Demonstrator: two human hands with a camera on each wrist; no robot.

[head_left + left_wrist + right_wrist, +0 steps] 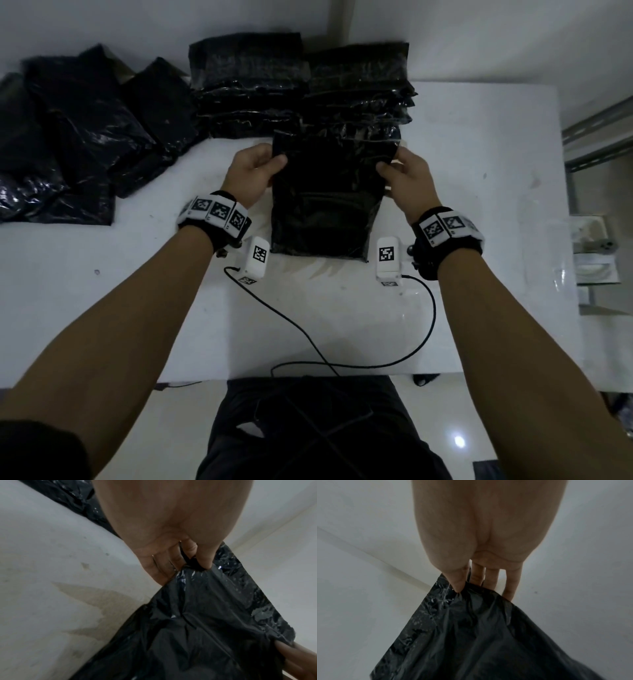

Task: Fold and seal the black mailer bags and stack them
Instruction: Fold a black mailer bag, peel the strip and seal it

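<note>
Both hands grasping one mailer bag (325,198) at its far corners: left hand (255,171) pinches the left corner, right hand (406,176) the right, thumb over film in both wrist views; bag lies mid-worktop, near end toward the person, far flap lifted and overlapping the foot of the sealed stacks (301,85); risks as I read them: uneven pull between the two pinches skews the fold so the adhesive strip lands crooked or grabs wrinkled film; film is thin and slippery, a corner could slip out mid-fold; flap swinging up could brush the right-hand stack and drag its lowest bag; room: bare worktop (479,171) right of the bag out to the right edge, and toward the near edge; loose unsealed bags (78,137) crowd the far-left corner; the two wrist-unit cables (342,363) loop across the near edge, snag hazard if the bag is pulled back.
</note>
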